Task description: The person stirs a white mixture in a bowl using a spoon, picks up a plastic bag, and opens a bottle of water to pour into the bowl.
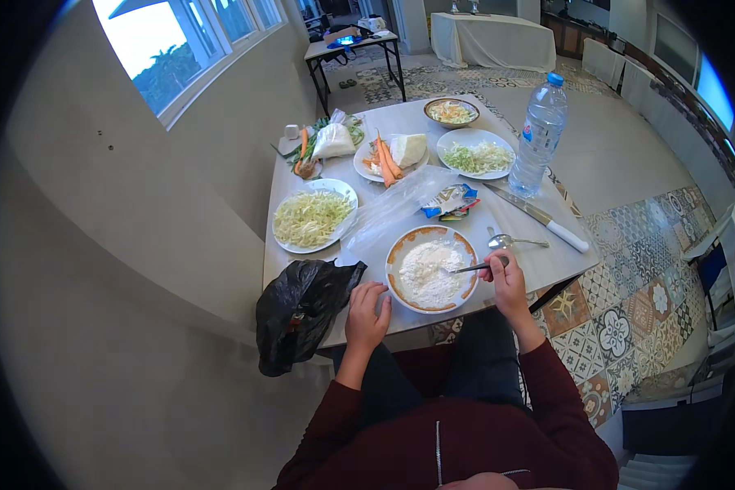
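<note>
In front of me at the table's near edge sits a white bowl with an orange-patterned rim [393, 282], holding loose white powder [429, 273] that looks like flour. My right hand [507, 286] grips the handle of a metal spoon [470, 268], whose tip is sunk in the powder. My left hand [367, 314] rests at the table edge just left of the bowl, fingers apart and holding nothing. A second spoon [514, 242] lies right of the bowl. Behind the bowl are a blue-and-white packet [449, 200] and a clear plastic bag [392, 204].
A black plastic bag [302, 314] hangs over the left edge. Around are plates of shredded cabbage [312, 216] and chopped greens [475, 155], carrots [386, 161], a cabbage piece [408, 150], a white-filled bag [333, 140], a shredded-vegetable bowl [452, 113], a water bottle [539, 135] and a white-handled knife [539, 216].
</note>
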A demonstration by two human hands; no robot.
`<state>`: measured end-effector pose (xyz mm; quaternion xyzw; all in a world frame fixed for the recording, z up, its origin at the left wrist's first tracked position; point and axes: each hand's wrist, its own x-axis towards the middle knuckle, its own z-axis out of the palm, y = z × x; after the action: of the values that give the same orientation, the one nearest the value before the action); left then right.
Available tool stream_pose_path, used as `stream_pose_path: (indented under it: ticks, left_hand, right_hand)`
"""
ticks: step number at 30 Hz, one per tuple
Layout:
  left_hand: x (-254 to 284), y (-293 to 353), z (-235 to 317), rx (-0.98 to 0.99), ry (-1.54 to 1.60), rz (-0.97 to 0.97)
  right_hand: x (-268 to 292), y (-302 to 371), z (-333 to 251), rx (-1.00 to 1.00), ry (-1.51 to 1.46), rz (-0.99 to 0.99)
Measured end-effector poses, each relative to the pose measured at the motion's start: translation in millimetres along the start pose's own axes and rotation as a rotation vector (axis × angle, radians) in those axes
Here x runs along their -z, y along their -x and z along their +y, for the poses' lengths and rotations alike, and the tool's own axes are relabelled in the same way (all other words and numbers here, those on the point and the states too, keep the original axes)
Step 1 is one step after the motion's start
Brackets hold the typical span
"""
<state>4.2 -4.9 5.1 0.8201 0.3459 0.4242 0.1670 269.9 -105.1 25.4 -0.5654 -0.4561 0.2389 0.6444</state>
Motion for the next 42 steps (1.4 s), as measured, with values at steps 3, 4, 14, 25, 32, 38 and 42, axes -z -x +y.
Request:
stream_pose_path:
  ticks: [3, 4, 14, 25, 32, 38, 42]
  left_hand:
    - [0.4, -1.0, -1.0, -0.012, -0.001, 0.005]
    - [0.3, -0.2, -1.3, -0.021, 0.000, 0.007]
    - [0.1, 0.2, 0.1, -0.005, -0.003, 0.006]
    - [0.5, 0.2, -0.7, 0.001, -0.014, 0.004]
    - [-0.7, 0.2, -0.9, -0.006, -0.006, 0.005]
    - [-1.0, 0.9, -1.3, -0.002, -0.018, 0.018]
    - [-0.2, -0.4, 2.6, -0.004, -0.016, 0.014]
  right_hand:
    - [0.5, -3.8, -14.5, 0.100, 0.029, 0.017]
    - [1.8, -4.8, -20.4, 0.169, 0.038, 0.027]
    - [-2.6, 6.3, -1.2, 0.129, 0.208, 0.193]
    - [-5.6, 13.2, -17.8, 0.029, -0.017, 0.035]
    - [12.2, -14.8, -20.8, 0.303, 0.002, 0.050]
    - [14.4, -19.1, -5.9, 0.240, 0.135, 0.107]
    - [4.2, 9.4, -1.8, 0.034, 0.112, 0.134]
